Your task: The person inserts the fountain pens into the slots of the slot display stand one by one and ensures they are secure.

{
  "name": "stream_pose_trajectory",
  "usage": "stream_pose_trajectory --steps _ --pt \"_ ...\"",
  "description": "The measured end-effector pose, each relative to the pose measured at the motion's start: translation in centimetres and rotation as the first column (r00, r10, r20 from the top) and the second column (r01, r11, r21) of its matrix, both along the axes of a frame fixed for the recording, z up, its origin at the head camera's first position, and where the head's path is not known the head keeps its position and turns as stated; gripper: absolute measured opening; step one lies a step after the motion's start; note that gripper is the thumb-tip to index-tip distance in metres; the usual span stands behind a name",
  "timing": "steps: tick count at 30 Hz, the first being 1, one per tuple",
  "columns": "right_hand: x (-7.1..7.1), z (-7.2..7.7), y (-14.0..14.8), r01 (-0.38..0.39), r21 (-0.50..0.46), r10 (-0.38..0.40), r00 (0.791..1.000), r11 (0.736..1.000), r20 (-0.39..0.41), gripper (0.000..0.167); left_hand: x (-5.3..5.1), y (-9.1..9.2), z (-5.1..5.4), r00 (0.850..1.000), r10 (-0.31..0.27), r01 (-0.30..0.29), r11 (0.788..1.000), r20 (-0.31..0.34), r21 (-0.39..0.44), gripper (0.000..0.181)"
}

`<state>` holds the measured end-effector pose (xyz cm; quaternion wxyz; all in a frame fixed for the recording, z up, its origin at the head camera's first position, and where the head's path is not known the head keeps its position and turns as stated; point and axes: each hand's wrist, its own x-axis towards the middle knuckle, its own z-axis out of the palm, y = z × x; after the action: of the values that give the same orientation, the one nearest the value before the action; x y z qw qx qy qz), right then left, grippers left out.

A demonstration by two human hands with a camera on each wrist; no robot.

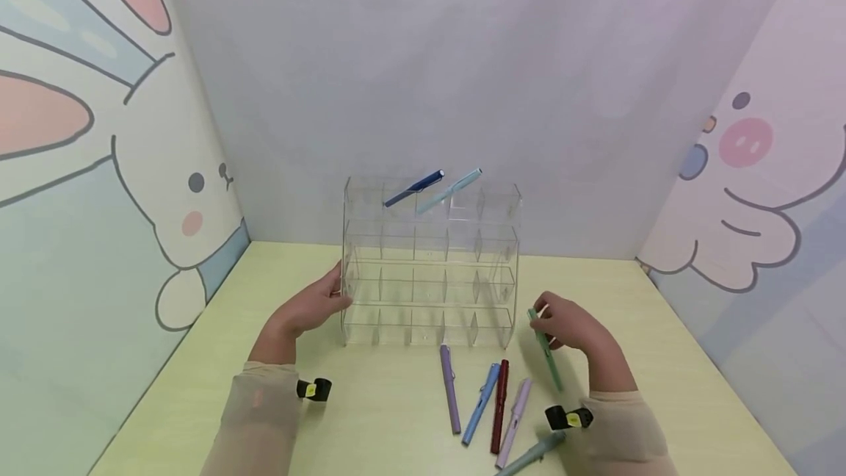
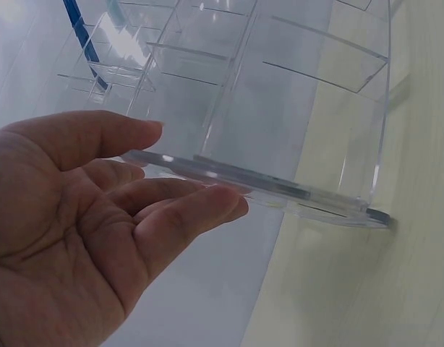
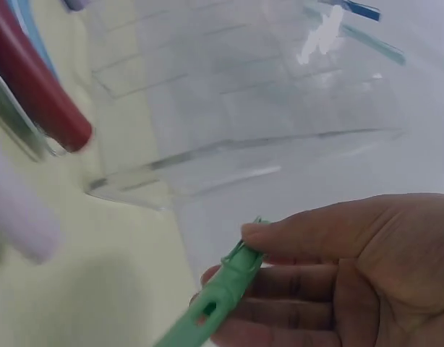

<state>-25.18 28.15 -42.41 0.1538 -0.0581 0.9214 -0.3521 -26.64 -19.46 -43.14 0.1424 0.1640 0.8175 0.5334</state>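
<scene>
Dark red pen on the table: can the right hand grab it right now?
Probably not: the right hand pinches the green pen, so its grip is busy. Otherwise the dark red pen looks within reach, with nothing seen on top of it.

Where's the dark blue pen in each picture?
Head: the dark blue pen slants at the top of the clear rack, near the picture's middle.
Left wrist: upper left, running off the top edge.
Right wrist: at the top edge, right of middle.
Shared landmark: the clear rack.
</scene>
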Motion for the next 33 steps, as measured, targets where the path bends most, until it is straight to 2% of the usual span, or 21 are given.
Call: stream_pose_trajectory --steps 4,8,12,14,18,23,26,29,33 --pt "0.1 1.3 1.0 -0.009 -0.077 0.004 0.997 0.997 -0.075 0.037 0.0 0.0 0.1 1.000 -0.001 0.002 1.000 -0.007 0.002 0.081" --pt "0.6 2.6 1.5 -0.064 -0.151 0.036 0.983 0.987 -0.181 0.041 0.1 0.0 0.2 1.000 -0.006 0.006 1.000 -0.005 0.005 0.081" --pt "1.0 3.5 1.4 -0.127 -0.270 0.051 0.961 0.954 -0.270 0.041 0.0 0.0 0.2 1.000 -0.008 0.008 1.000 -0.015 0.004 0.081" --pt "1.0 3.8 1.2 -0.158 -0.344 0.047 0.950 0.926 -0.308 0.040 0.0 0.0 0.2 1.000 -0.009 0.009 1.000 -0.022 0.003 0.081" --pt "0.9 3.8 0.6 -0.215 -0.487 0.016 0.924 0.846 -0.382 0.035 -0.1 -0.1 0.1 0.999 -0.019 0.019 1.000 -0.031 0.009 0.082" --pt "0.7 3.6 -0.2 -0.235 -0.640 -0.093 0.896 0.732 -0.435 0.035 0.1 -0.1 0.2 1.000 -0.016 0.017 1.000 -0.024 0.007 0.083" --pt "0.6 3.5 -0.6 -0.236 -0.709 -0.149 0.888 0.664 -0.435 0.035 0.2 -0.1 0.3 1.000 -0.010 0.010 1.000 -0.021 0.002 0.082" --pt "0.5 3.3 -0.8 -0.239 -0.750 -0.180 0.885 0.617 -0.430 0.035 0.1 0.0 0.2 1.000 -0.007 0.007 1.000 -0.016 0.001 0.081" --pt "0.4 3.2 -1.0 -0.228 -0.789 -0.238 0.874 0.570 -0.424 0.033 0.0 -0.1 0.1 1.000 -0.013 0.013 1.000 -0.025 -0.010 0.081"
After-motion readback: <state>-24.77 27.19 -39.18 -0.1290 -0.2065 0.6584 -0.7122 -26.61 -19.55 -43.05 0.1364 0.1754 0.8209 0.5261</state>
